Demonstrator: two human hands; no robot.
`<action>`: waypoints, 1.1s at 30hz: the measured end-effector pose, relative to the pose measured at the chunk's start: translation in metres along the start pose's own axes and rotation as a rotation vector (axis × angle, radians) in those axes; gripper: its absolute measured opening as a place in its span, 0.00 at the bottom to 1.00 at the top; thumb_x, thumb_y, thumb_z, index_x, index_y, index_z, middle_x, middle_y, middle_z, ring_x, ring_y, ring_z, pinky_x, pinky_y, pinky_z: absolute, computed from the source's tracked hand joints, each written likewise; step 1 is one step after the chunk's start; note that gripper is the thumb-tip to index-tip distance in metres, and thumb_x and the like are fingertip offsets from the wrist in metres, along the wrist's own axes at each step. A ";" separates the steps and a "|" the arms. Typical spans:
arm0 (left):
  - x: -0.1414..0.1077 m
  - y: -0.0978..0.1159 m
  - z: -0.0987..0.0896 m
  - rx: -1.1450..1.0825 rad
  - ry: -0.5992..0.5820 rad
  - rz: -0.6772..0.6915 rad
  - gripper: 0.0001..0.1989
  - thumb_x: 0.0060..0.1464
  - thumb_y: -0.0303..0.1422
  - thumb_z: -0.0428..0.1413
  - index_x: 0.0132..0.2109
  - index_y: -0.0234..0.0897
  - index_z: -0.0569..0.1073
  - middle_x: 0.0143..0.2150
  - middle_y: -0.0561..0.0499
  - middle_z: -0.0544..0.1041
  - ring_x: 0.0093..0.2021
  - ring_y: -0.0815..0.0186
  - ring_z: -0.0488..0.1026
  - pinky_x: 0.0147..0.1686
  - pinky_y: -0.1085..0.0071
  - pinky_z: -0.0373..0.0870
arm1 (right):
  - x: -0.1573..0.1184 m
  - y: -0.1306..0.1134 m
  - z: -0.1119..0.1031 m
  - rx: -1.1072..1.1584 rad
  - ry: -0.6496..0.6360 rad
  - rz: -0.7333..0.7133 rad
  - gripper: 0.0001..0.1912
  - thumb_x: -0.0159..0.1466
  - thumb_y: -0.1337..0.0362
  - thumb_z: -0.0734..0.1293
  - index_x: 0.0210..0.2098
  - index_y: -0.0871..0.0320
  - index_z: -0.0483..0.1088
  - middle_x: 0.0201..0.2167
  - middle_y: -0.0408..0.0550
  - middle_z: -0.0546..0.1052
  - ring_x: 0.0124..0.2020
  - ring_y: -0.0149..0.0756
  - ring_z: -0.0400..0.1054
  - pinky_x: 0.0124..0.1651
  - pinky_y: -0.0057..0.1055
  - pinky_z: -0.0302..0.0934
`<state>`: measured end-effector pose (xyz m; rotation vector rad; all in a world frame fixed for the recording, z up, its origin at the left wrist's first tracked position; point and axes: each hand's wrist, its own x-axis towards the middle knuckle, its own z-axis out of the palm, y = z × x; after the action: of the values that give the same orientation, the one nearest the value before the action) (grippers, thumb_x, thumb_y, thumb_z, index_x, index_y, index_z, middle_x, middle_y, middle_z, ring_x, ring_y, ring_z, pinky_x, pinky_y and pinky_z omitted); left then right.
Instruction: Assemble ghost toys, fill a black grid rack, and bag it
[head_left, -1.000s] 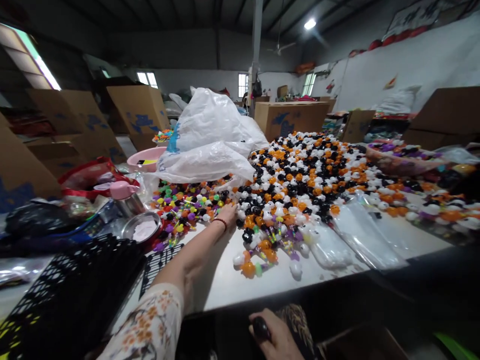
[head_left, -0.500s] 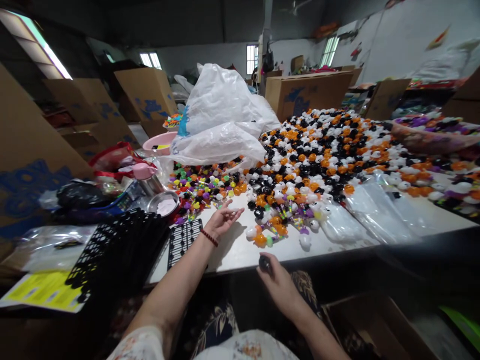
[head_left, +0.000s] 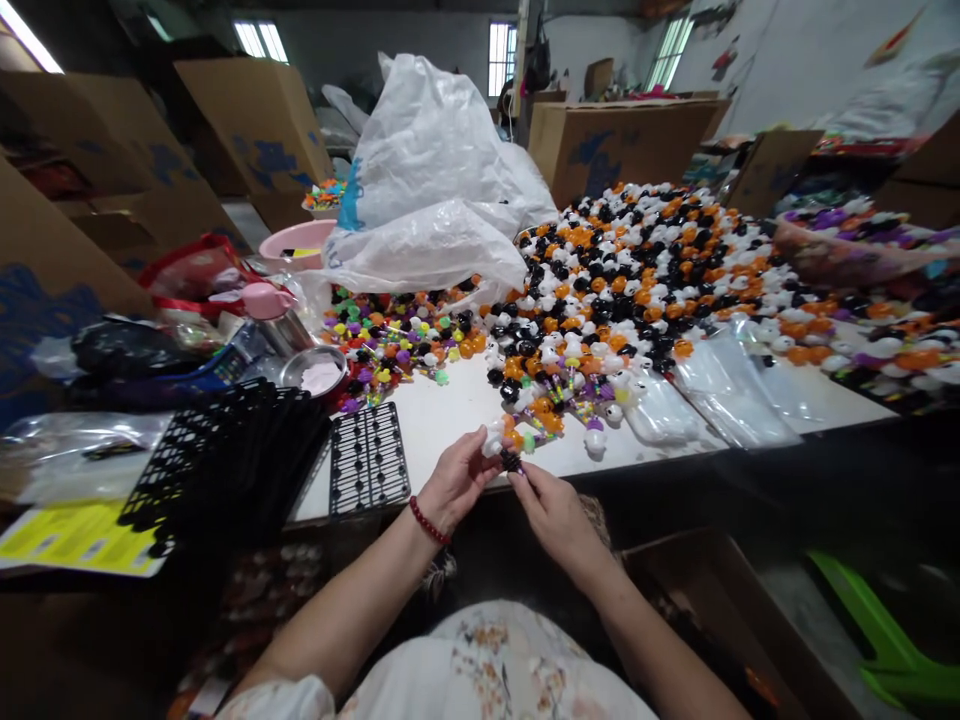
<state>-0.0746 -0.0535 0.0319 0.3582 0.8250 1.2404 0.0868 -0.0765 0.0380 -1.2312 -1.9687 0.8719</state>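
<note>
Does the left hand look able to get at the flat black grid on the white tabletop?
Likely yes: the black grid lies close to the left hand, with nothing seen covering it or standing between them.

Single head-worn view; faces forward and down, near the table [head_left: 431, 408]

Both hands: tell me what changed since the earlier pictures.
The left hand has drawn back from beside the colourful pile toward the body. The right hand has risen to the edge of the table, meeting it, holding a dark piece; whether the left grips it too is unclear. The white plastic bag, large mound and black grid tray stayed put.
</note>
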 end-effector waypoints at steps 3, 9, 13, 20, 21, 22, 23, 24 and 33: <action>-0.005 -0.004 0.006 0.020 -0.038 0.046 0.14 0.55 0.37 0.61 0.44 0.32 0.71 0.40 0.44 0.80 0.41 0.64 0.78 0.40 0.71 0.74 | -0.003 -0.001 -0.004 -0.054 -0.015 0.022 0.17 0.71 0.56 0.54 0.36 0.57 0.70 0.30 0.46 0.76 0.30 0.34 0.67 0.33 0.26 0.56; -0.010 -0.009 0.011 0.162 -0.063 0.152 0.18 0.52 0.41 0.63 0.42 0.37 0.67 0.41 0.48 0.79 0.43 0.65 0.77 0.46 0.68 0.70 | -0.006 -0.006 -0.013 -0.238 -0.028 0.051 0.18 0.70 0.56 0.55 0.33 0.55 0.70 0.26 0.46 0.76 0.26 0.34 0.67 0.29 0.27 0.50; -0.013 -0.011 0.010 0.217 -0.096 0.154 0.19 0.53 0.44 0.62 0.45 0.37 0.67 0.41 0.48 0.78 0.44 0.66 0.76 0.46 0.69 0.69 | -0.006 -0.007 -0.015 -0.319 -0.014 0.057 0.17 0.70 0.55 0.56 0.33 0.55 0.71 0.26 0.47 0.77 0.27 0.35 0.69 0.28 0.28 0.48; -0.017 -0.017 0.010 0.162 -0.112 0.047 0.19 0.49 0.43 0.64 0.42 0.34 0.72 0.39 0.47 0.78 0.41 0.66 0.75 0.42 0.71 0.70 | -0.002 0.003 -0.012 -0.139 -0.094 0.077 0.18 0.70 0.55 0.56 0.34 0.56 0.71 0.27 0.45 0.76 0.27 0.34 0.68 0.30 0.26 0.53; -0.018 -0.019 0.011 0.157 -0.109 0.037 0.19 0.49 0.42 0.65 0.41 0.34 0.73 0.38 0.47 0.78 0.40 0.66 0.75 0.42 0.72 0.70 | -0.002 0.006 -0.010 -0.088 -0.100 0.075 0.18 0.70 0.55 0.56 0.34 0.57 0.71 0.28 0.45 0.76 0.28 0.34 0.68 0.31 0.26 0.54; -0.020 -0.021 0.012 0.153 -0.105 0.040 0.18 0.49 0.42 0.65 0.41 0.34 0.73 0.38 0.48 0.78 0.39 0.67 0.74 0.42 0.73 0.70 | -0.001 0.008 -0.007 -0.043 -0.101 0.073 0.18 0.70 0.54 0.56 0.34 0.57 0.71 0.28 0.45 0.76 0.29 0.34 0.68 0.32 0.26 0.56; -0.022 -0.022 0.013 0.150 -0.099 0.056 0.18 0.49 0.42 0.65 0.41 0.34 0.73 0.39 0.48 0.78 0.39 0.68 0.74 0.42 0.73 0.70 | -0.001 0.010 -0.004 -0.006 -0.099 0.074 0.18 0.69 0.54 0.56 0.34 0.58 0.71 0.29 0.46 0.76 0.29 0.34 0.68 0.33 0.26 0.57; -0.024 -0.025 0.015 0.149 -0.089 0.078 0.18 0.49 0.42 0.65 0.41 0.34 0.73 0.40 0.48 0.77 0.40 0.68 0.74 0.42 0.73 0.70 | -0.001 0.011 0.000 0.026 -0.097 0.075 0.19 0.69 0.53 0.57 0.34 0.58 0.71 0.29 0.46 0.77 0.30 0.34 0.68 0.34 0.27 0.58; 0.024 -0.018 -0.029 0.568 0.372 0.435 0.18 0.62 0.47 0.47 0.45 0.36 0.69 0.44 0.44 0.75 0.39 0.64 0.73 0.43 0.64 0.70 | 0.069 0.049 -0.031 0.012 0.155 0.105 0.26 0.67 0.47 0.55 0.48 0.60 0.72 0.43 0.55 0.77 0.45 0.46 0.70 0.48 0.39 0.63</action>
<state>-0.0812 -0.0418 -0.0077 0.8119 1.4823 1.4837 0.1117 0.0092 0.0286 -1.3632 -1.7883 0.8128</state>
